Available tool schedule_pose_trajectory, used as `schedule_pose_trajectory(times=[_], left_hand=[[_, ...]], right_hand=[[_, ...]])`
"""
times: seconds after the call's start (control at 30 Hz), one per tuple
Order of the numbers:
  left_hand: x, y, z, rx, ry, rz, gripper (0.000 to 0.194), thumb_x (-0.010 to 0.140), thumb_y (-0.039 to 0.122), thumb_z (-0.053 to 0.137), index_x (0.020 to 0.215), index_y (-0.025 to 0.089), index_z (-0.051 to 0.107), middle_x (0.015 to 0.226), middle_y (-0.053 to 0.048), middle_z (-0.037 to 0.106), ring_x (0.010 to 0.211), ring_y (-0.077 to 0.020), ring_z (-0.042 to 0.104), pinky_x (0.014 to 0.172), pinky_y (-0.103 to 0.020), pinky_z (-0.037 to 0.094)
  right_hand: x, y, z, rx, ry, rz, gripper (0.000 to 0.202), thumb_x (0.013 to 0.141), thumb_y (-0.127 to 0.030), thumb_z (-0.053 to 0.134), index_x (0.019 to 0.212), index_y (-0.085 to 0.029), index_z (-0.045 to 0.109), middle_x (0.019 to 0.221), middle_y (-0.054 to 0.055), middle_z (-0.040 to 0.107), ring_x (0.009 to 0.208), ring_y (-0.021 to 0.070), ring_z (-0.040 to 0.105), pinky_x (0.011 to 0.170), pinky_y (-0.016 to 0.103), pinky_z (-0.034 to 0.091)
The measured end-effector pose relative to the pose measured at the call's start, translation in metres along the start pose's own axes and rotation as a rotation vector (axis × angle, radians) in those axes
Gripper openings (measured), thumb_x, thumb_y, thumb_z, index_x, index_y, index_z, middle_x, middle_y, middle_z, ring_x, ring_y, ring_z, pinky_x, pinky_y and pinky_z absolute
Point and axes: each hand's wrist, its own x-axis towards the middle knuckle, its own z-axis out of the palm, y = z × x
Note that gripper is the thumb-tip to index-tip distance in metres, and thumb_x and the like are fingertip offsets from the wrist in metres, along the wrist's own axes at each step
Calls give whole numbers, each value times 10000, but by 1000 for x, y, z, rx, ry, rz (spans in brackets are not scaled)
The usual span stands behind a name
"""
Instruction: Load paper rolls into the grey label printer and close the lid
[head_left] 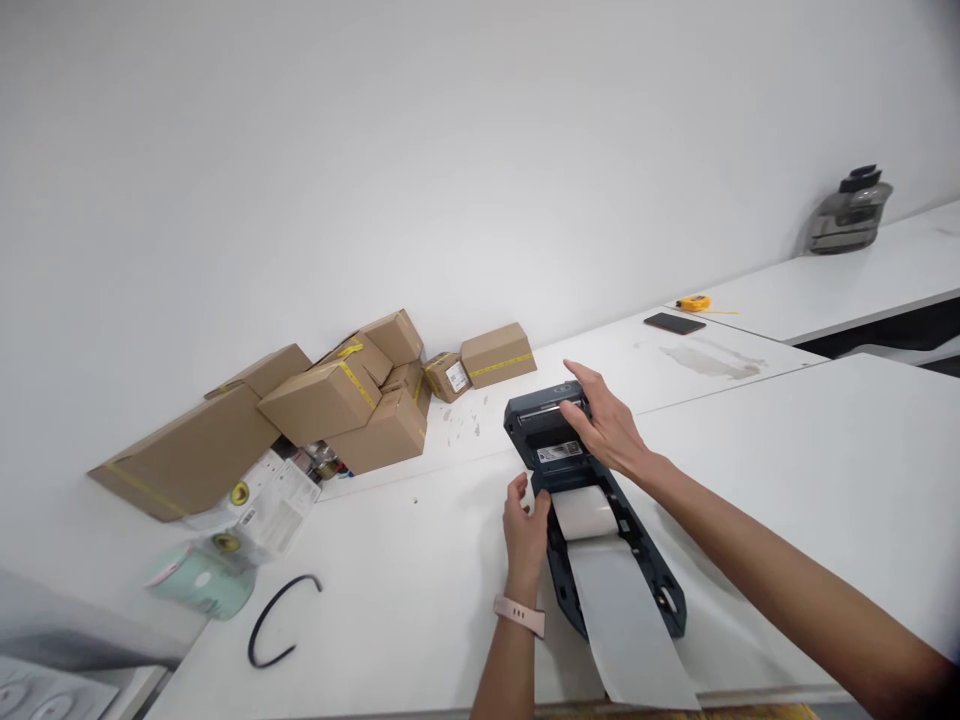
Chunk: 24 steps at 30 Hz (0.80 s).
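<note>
A dark label printer (559, 570) stands on the white table with its lid (536, 425) raised. Inside it sits a white label roll (589, 512), and a strip of label paper (630, 620) runs from it over the table's front edge. My right hand (604, 420) grips the right side of the lid, thumb on the inner face and fingers at the outer edge. At the left side of the printer, near the hinge, my left hand (525, 520) rests with bent fingers and thumb against the casing. A pink band (519, 614) circles my left wrist.
Several cardboard boxes (319, 400) are piled against the wall at left, beside plastic packets (281, 500) and a mint-green container (202, 580). A black curved cord (259, 625) lies at front left. Further right are a phone (674, 323), a yellow tape measure (694, 303) and a jug (847, 215).
</note>
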Motion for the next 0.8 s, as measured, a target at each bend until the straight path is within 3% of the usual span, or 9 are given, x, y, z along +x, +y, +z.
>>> schedule_pose_trajectory(times=[0.2, 0.3, 0.4, 0.5, 0.57, 0.6, 0.67, 0.73, 0.8], left_hand=[[-14, -13, 7, 24, -48, -12, 470, 870, 406, 602, 1272, 162, 604, 1319, -144, 649, 1170, -252, 623, 987, -354, 473], [-24, -18, 0, -11, -101, -47, 590, 804, 307, 661, 1364, 168, 541, 1383, -141, 610, 1211, -254, 607, 989, -332, 476], [-32, -21, -5, -100, -140, -91, 646, 757, 208, 648, 1388, 177, 514, 1410, -137, 594, 1236, -247, 601, 998, -314, 475], [-33, -21, -7, -116, -142, -85, 594, 739, 176, 622, 1330, 164, 558, 1370, -146, 623, 1212, -252, 617, 986, -317, 483], [-31, -19, -8, -58, -142, -73, 582, 725, 162, 619, 1306, 161, 575, 1332, -145, 648, 1184, -252, 632, 968, -311, 488], [-29, -16, -8, -6, -145, -72, 582, 725, 158, 615, 1305, 162, 575, 1314, -142, 658, 1162, -249, 644, 956, -306, 491], [-25, -11, -10, 165, -171, -69, 599, 739, 157, 599, 1336, 170, 548, 1291, -134, 671, 1108, -235, 667, 923, -295, 498], [-21, -3, -12, 393, -231, -62, 636, 758, 160, 584, 1387, 190, 496, 1262, -116, 686, 1063, -219, 680, 893, -288, 500], [-17, 5, -16, 572, -283, -58, 658, 761, 171, 584, 1409, 200, 472, 1179, -98, 718, 1038, -226, 683, 893, -307, 495]], right_hand=[[36, 26, 17, -19, -58, 162, 548, 1003, -554, 338, 1463, -264, 409, 1406, 111, 575, 1219, 317, 603, 997, 518, 499], [38, 36, 17, -24, -88, 177, 534, 996, -550, 367, 1441, -260, 430, 1356, 106, 621, 1127, 309, 662, 924, 505, 547], [30, 32, 9, -33, -94, 172, 590, 979, -545, 424, 1492, -259, 358, 1455, 127, 539, 1230, 329, 605, 965, 528, 526], [7, 20, -3, -41, 75, 65, 584, 978, -471, 473, 1500, -243, 342, 1509, 151, 461, 1287, 318, 555, 1021, 517, 487], [-15, 14, -8, -45, 226, -60, 445, 980, -372, 498, 1404, -240, 471, 1364, 144, 586, 1195, 288, 612, 994, 476, 500], [-26, 13, -9, -46, 241, -117, 360, 977, -331, 505, 1324, -244, 544, 1254, 129, 653, 1132, 274, 641, 967, 454, 512], [-48, 15, -9, -49, 50, -176, 255, 969, -305, 512, 1188, -259, 634, 1087, 93, 723, 1033, 255, 677, 900, 413, 538], [-64, 21, -5, -74, -325, -157, 282, 942, -336, 541, 1190, -261, 654, 1119, 86, 734, 1040, 264, 683, 878, 401, 546], [-73, 26, 0, -135, -678, -92, 440, 869, -356, 605, 1295, -247, 618, 1249, 106, 698, 1127, 306, 654, 927, 426, 525]])
